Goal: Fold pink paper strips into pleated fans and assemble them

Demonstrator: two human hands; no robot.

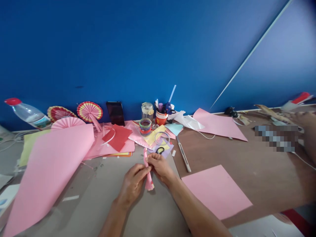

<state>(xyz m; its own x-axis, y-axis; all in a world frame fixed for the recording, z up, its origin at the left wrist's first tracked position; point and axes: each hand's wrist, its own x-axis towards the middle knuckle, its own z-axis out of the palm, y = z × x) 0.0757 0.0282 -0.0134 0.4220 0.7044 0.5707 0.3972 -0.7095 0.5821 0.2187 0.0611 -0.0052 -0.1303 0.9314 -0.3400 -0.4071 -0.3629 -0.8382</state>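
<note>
The pleated pink strip (149, 184) could fan open or slip out of line if either pinch loosens, and uneven pressure might crush its folds. It lies between your hands over the surface (101, 204): your left hand (133, 181) grips near its middle, your right hand (159, 166) pinches it slightly farther up.

Blue wall (138, 49) brighter toward right; edges stretched, blurred.
</note>
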